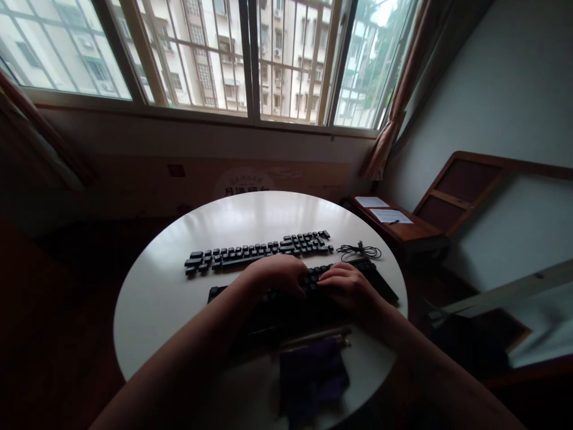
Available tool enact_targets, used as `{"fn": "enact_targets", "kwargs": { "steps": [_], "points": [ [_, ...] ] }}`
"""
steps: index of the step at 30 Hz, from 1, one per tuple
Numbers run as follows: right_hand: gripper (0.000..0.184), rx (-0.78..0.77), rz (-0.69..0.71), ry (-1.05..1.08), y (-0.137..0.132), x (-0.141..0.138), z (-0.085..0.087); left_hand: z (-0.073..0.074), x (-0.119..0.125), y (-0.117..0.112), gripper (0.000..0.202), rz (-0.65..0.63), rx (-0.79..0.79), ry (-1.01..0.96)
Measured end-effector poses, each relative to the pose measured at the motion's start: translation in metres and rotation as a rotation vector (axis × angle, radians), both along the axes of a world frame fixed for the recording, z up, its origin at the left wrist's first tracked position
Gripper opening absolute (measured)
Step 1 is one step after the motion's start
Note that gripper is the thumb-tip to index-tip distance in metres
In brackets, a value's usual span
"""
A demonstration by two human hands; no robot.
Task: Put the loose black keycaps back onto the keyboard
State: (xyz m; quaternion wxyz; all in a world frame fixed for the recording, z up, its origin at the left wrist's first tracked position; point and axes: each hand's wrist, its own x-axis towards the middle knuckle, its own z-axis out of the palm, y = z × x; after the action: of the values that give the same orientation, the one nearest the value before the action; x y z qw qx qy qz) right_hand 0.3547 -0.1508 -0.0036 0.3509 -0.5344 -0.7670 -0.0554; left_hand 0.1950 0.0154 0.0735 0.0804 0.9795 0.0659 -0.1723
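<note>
A black keyboard [371,275] lies on the round white table, partly covered by my hands and in shadow. My left hand [284,272] bends over its middle, thumb down and the other fingers curled mostly out of sight. Close by on the right, my right hand [342,280] rests on the keys with its fingers bent and held together. Whatever is between the fingertips of either hand is hidden. Beyond the keyboard, loose black keycaps [244,255] stand in rows laid out like a keyboard. A coiled black cable [359,251] sits to their right.
Near me on the white table [152,286] is a dark purple cloth or pouch [311,373], with a thin rod-like tool [317,338] just above it. A wooden chair [403,230] at the right bears papers [389,215] and a pen. Barred windows [250,60] are ahead.
</note>
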Motion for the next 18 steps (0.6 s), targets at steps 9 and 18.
{"fn": "enact_targets", "kwargs": {
  "steps": [9,18],
  "points": [
    [0.014,0.014,-0.062,0.113,0.000,0.002,-0.003,-0.003,-0.004,0.000,0.033,0.025,-0.015,-0.040],
    [0.013,0.062,-0.143,0.190,0.000,0.000,-0.001,-0.005,-0.021,-0.010,0.028,0.066,0.008,-0.150]
  ]
}}
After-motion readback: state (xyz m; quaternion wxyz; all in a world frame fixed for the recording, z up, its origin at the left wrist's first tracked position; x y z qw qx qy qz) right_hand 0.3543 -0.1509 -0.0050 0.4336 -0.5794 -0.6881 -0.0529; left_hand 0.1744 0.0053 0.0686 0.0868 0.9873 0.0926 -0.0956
